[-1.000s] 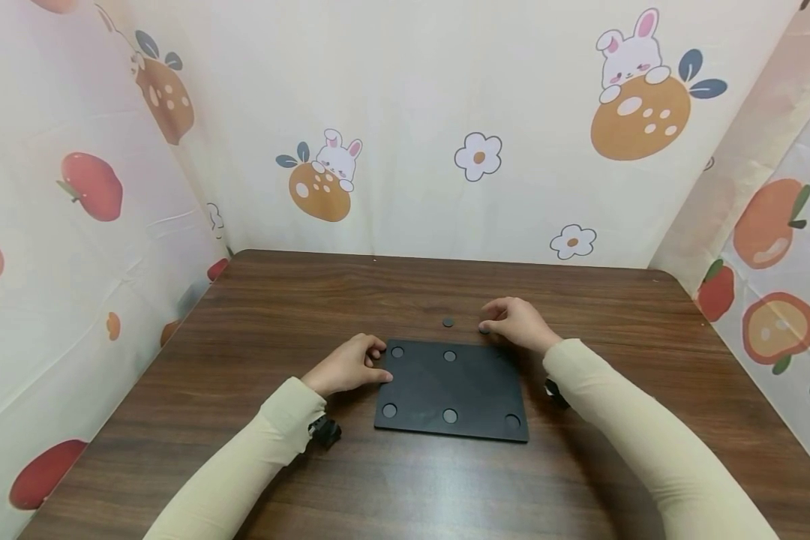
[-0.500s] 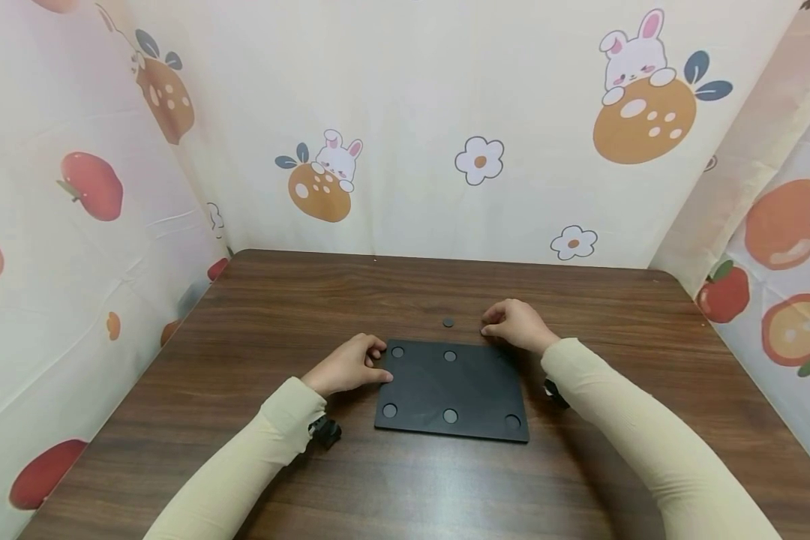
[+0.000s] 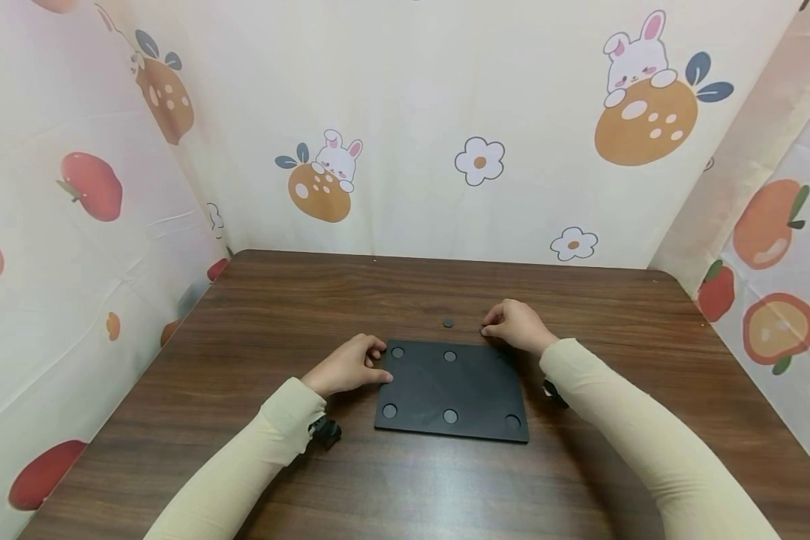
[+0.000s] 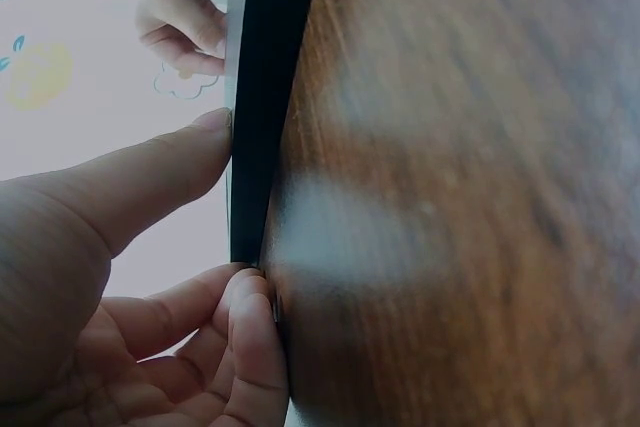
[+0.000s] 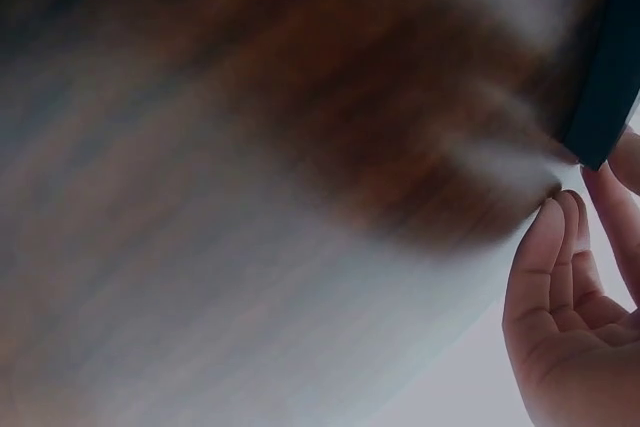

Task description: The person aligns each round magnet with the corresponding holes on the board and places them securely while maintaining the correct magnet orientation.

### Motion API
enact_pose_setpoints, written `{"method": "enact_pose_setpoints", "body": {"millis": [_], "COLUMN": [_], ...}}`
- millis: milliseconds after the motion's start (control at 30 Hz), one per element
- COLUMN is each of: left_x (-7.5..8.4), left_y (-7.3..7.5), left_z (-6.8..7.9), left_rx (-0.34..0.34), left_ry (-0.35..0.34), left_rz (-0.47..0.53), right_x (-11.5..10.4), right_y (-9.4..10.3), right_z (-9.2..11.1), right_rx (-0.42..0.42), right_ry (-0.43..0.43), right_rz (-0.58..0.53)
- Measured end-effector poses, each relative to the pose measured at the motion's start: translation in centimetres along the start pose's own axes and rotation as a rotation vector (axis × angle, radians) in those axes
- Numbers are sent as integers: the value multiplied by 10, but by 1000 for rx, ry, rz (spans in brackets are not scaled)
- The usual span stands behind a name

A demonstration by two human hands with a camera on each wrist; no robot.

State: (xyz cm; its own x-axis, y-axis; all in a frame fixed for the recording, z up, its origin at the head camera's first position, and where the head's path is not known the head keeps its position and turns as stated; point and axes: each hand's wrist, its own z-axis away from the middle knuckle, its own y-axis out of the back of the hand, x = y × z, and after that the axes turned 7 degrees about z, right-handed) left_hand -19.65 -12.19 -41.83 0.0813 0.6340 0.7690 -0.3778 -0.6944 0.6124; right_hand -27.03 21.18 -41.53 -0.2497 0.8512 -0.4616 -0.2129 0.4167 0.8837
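Note:
A black rectangular board [image 3: 455, 386] with round recesses lies flat on the table. My left hand [image 3: 351, 365] grips its left edge; in the left wrist view the thumb [image 4: 165, 172] lies on the top face and curled fingers [image 4: 255, 337] meet the side near the corner. Just past the far right corner is my right hand [image 3: 518, 325], thumb and fingertips pinching a small dark disc [image 3: 483, 330] mostly hidden by them. Another small dark disc [image 3: 448, 322] lies on the table behind the board. In the right wrist view the right hand's fingers [image 5: 540, 257] are bent close to the table.
The brown wood table [image 3: 297, 300] reaches back to a patterned curtain [image 3: 405, 112], with more curtain on both sides. Grey discs show in several recesses, such as the near middle recess [image 3: 450, 415]; the near right recess [image 3: 513, 421] looks darker.
The right hand's fingertips have drawn closer together around the small disc, which shows less now. The left hand, board and other disc have stayed in place.

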Motion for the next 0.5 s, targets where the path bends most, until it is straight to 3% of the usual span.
{"method": "enact_pose_setpoints", "body": {"millis": [500], "left_x": [-1], "left_y": [4], "left_z": [-2], "left_rx": [-7], "left_ry": [0], "left_rz": [-4], "right_x": [1], "right_y": [1], "right_z": [-2], "right_rx": [28], "right_ry": [-3], "right_rz": [-11]}}
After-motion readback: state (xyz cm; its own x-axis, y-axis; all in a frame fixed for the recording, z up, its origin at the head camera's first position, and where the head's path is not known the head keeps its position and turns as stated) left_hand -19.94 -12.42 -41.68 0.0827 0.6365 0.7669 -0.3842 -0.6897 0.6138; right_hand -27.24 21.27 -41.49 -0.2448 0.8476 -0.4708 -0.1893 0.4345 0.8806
